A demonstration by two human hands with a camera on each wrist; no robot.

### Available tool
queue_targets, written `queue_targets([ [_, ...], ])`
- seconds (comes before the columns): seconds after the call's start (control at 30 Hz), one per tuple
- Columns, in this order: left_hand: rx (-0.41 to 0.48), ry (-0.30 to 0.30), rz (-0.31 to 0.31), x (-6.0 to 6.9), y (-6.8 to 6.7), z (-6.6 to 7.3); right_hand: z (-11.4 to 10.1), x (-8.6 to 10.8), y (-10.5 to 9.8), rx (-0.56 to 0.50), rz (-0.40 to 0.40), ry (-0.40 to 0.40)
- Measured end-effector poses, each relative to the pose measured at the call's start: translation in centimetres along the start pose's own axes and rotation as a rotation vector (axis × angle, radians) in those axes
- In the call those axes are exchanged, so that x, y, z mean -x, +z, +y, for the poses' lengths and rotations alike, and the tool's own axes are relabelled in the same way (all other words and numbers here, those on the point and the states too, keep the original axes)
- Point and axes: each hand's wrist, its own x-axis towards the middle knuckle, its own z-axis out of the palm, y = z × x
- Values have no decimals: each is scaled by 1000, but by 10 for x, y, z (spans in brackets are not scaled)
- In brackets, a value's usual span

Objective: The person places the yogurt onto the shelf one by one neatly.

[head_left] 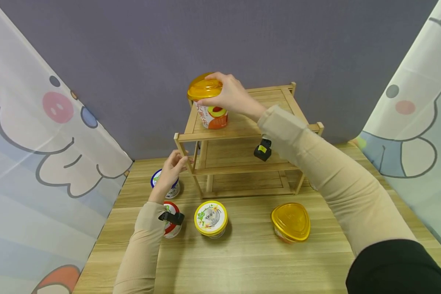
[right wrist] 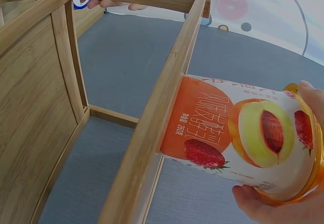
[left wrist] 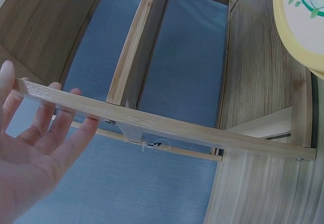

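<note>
In the head view, the right hand (head_left: 235,96) pinches the amber lid of a white and orange fruit-printed cup (head_left: 217,119). That cup is upright at the left end of the wooden rack's top shelf (head_left: 268,98). The right wrist view shows the cup's base (right wrist: 174,117) at the shelf's edge rail, with the right hand (right wrist: 283,209) around its lid. At the rack's left side, the left hand (head_left: 170,171) grips an upright of the frame. In the left wrist view, the left hand (left wrist: 40,153) has its fingers round that wooden bar (left wrist: 167,125).
On the wooden table (head_left: 242,261) stand a blue-rimmed cup (head_left: 174,191), a red-rimmed cup (head_left: 173,233), a yellow-rimmed cup (head_left: 210,218) and another amber-lidded cup (head_left: 291,222), all near the rack. A grey wall (head_left: 150,81) is behind; cartoon-printed curtains flank both sides.
</note>
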Motion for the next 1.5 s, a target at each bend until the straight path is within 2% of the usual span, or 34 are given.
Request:
queue_targets([
  [0.3,-7,1,0,1,0,0,0,2,1,-37,0,-3],
  [0.5,4,6,1,1,-1,1,-1,4,0,-32,9,54],
  [0.7,13,-6,-5,1,-1,2,0,10,-3,-56,17,75],
  [0.97,11,-30,4,7,6,20,7,22,-8,-63,43,75],
  [1.1,7,-29,6,7,7,23,12,30,-10,-79,70,84],
  [1.27,-16,-24,4,7,6,19,19,40,-14,-132,115,76],
  [1.5,11,-32,6,1,0,1,25,55,-16,-147,150,32],
])
